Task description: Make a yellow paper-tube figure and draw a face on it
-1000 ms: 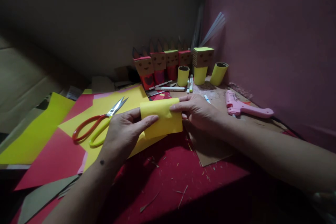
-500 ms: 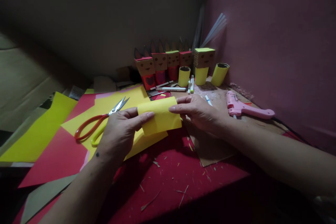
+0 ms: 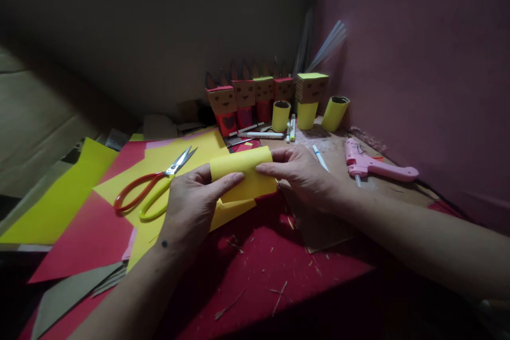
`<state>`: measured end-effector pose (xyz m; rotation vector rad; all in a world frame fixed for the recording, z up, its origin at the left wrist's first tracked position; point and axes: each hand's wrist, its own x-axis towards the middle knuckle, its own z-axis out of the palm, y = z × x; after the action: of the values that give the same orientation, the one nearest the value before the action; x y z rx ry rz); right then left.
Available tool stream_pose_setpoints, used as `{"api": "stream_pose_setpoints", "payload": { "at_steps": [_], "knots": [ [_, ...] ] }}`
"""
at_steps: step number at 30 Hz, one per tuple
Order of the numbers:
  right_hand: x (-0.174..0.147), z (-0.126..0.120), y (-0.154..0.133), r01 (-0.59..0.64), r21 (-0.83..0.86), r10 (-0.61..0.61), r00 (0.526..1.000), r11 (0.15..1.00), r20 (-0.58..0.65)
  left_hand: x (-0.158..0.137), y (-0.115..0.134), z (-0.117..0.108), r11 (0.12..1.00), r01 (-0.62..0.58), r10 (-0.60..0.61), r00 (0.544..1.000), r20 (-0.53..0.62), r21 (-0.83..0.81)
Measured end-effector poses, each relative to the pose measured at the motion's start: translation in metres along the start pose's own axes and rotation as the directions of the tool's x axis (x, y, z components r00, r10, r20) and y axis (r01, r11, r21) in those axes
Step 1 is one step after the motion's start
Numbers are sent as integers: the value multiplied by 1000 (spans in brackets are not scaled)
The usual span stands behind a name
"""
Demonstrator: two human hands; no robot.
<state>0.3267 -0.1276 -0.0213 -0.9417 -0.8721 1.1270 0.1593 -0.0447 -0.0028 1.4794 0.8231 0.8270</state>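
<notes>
A piece of yellow paper [image 3: 249, 170], curved over into a roll, is held between both hands above the table. My left hand [image 3: 195, 196] grips its left end, thumb across the front and fingers hidden behind. At the right end, my right hand [image 3: 297, 172] pinches the paper with its thumb in front and fingers behind. Whether anything is inside the roll cannot be seen. Scissors [image 3: 159, 186] with one red and one yellow handle lie with parted blades beside my left hand, on yellow sheets [image 3: 127, 186].
A pink glue gun [image 3: 370, 164] lies to the right. Behind stand yellow tubes [image 3: 281, 117], a yellow figure with a cardboard head [image 3: 313, 90] and several eared figures [image 3: 223, 101]. Markers [image 3: 261, 135] lie before them. Red sheets [image 3: 79, 239] are at left; scraps litter the red table surface [image 3: 255, 287].
My left thumb has slid right along the paper, and the paper's lower part has curled further under. My left hand has shifted slightly right, uncovering more of the yellow scissor handle.
</notes>
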Motion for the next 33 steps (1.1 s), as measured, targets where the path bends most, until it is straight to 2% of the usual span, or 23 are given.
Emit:
{"api": "stream_pose_setpoints", "payload": {
  "at_steps": [5,11,17,22,25,28,30,33],
  "knots": [
    [1,0,9,-50,58,48,998,997,42,-8,-6,4,1000,5,-5,1000,11,18],
    [-1,0,10,11,51,-11,1000,999,11,-8,-6,7,1000,16,-16,1000,11,10],
    [4,-5,-1,-7,-23,8,999,1000,32,-1,0,1,991,40,-31,997,73,-125],
    [7,-10,0,64,-97,-70,996,993,-55,6,0,-6,986,45,-28,994,107,-160],
    [7,-9,1,88,-68,-92,994,994,-58,8,-1,-7,989,16,0,994,107,-150],
    [7,-7,1,120,-36,-122,990,992,-75,6,-1,-7,998,-50,52,997,57,-42],
    [7,-6,1,141,-73,-150,980,987,-128,4,-1,-6,995,-82,81,997,16,48],
    [4,-5,-2,201,-181,-238,946,963,-221,3,-3,-5,998,-59,59,998,9,29]
  ]
}}
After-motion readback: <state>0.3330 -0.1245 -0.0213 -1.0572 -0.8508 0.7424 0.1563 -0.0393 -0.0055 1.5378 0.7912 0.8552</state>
